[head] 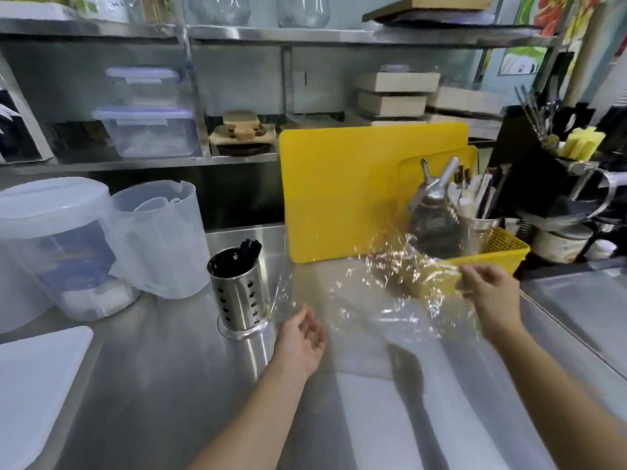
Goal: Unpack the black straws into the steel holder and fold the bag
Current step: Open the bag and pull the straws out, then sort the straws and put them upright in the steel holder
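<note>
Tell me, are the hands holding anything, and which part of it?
The right hand pinches the crinkled clear plastic bag by its raised right edge. The left hand lies open near the bag's left edge and seems to hold nothing.

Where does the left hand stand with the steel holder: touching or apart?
Apart. The head view shows the left hand to the right of the steel holder, with a strip of bare counter between them.

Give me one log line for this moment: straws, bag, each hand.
black straws: in steel holder | bag: unfolded | right hand: grips bag | left hand: open
</note>
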Motion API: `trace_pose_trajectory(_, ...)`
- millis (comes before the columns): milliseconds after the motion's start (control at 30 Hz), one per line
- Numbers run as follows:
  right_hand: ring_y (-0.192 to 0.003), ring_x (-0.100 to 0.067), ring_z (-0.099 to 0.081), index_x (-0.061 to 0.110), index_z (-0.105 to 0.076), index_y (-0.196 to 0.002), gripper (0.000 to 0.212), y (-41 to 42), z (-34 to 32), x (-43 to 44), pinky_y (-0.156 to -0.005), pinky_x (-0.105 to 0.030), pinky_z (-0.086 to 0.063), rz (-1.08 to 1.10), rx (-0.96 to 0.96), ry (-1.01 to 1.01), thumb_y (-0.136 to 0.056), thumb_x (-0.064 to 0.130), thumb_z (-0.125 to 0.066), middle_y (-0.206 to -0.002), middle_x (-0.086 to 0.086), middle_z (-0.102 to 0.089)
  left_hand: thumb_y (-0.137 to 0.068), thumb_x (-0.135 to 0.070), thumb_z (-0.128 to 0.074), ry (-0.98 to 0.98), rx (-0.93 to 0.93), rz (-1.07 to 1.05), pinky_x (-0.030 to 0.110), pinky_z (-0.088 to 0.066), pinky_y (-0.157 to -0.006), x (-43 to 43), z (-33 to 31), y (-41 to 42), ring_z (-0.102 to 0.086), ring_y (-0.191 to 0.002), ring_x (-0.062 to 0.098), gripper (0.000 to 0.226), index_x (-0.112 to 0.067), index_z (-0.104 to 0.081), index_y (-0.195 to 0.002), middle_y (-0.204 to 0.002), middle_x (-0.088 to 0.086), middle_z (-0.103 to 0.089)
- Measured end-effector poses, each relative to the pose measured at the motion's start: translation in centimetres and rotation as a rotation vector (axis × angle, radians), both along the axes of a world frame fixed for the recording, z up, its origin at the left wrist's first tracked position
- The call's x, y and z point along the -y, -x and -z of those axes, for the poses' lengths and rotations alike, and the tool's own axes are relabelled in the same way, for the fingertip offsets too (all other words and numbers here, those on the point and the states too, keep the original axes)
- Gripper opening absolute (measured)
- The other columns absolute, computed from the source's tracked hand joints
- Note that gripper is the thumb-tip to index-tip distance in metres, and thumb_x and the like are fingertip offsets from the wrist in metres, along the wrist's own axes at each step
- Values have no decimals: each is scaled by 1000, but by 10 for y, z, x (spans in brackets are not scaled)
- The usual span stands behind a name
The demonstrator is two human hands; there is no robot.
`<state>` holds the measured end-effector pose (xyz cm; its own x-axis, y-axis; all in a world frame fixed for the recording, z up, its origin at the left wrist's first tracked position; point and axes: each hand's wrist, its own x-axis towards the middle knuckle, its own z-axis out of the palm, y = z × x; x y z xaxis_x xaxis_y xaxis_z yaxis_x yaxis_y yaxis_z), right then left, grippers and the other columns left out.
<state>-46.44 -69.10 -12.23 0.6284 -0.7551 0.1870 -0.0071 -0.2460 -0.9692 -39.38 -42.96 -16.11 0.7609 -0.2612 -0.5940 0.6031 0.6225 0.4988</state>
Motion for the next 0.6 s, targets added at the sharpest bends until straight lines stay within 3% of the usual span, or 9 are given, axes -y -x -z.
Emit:
trace_pose_trajectory(67,-46,-6,-54,11,-58,-70,19,21,30,2,-48,-17,-42,33,-112,-42,-89,9,-59,-47,3,-61,-87,-17,-58,-91,-74,55,24,-38,-62,3,26,14,-48,-65,12,10,-15,-56,-78,-73,-1,-53)
trace_pose_trajectory(133,-50,-17,-48,-1,-58,-70,20,42,54,0,-45,-14,-38,59,-215,-38,-89,6,-57,-58,-14,-57,-86,-15,-59,-170,-136,99,25,-37,-61,4,47,26,-47,-64,13,12,-14,-55,-75,-71,1,-52)
trace_pose_trajectory(167,-52,-20,-46,-4,-58,-70,21,52,65,0,-47,-19,-38,64,-274,-24,-89,7,-57,-63,-16,-57,-86,-14,-59,-200,-155,119,26,-38,-62,5,56,31,-47,-64,14,13,-13,-54,-74,-71,2,-52)
trace_pose_trajectory(300,-60,-28,-53,-2,-60,-73,25,80,104,9,-58,-35,-39,108,-492,-32,-89,17,-60,-66,-20,-62,-87,-12,-56,-281,-162,194,28,-41,-63,8,73,42,-50,-66,17,9,-12,-54,-79,-74,5,-53)
trace_pose_trajectory(433,-58,-27,-54,-1,-56,-67,29,92,121,20,-58,-33,-38,107,-704,30,-87,20,-59,-56,-17,-59,-88,-19,-57,-375,-155,274,33,-46,-70,8,72,39,-55,-78,22,13,-8,-50,-89,-82,9,-53)
trace_pose_trajectory(467,-62,-28,-57,-3,-55,-68,30,91,123,25,-61,-34,-41,92,-763,56,-86,20,-59,-60,-18,-61,-88,-20,-57,-405,-147,292,32,-46,-68,6,71,38,-55,-77,21,16,-7,-49,-92,-82,9,-53)
trace_pose_trajectory(533,-85,-36,-62,-3,-53,-82,27,87,117,29,-72,-38,-44,76,-880,109,-85,23,-59,-87,-25,-66,-88,-22,-56,-462,-135,322,31,-45,-64,-2,69,33,-54,-74,21,23,-5,-47,-100,-82,11,-54)
trace_pose_trajectory(600,-103,-40,-57,1,-46,-96,27,81,99,28,-80,-40,-42,82,-970,220,-87,24,-57,-110,-25,-59,-87,-23,-57,-530,-115,355,32,-45,-64,-12,63,27,-54,-74,22,27,-3,-46,-102,-84,12,-55)
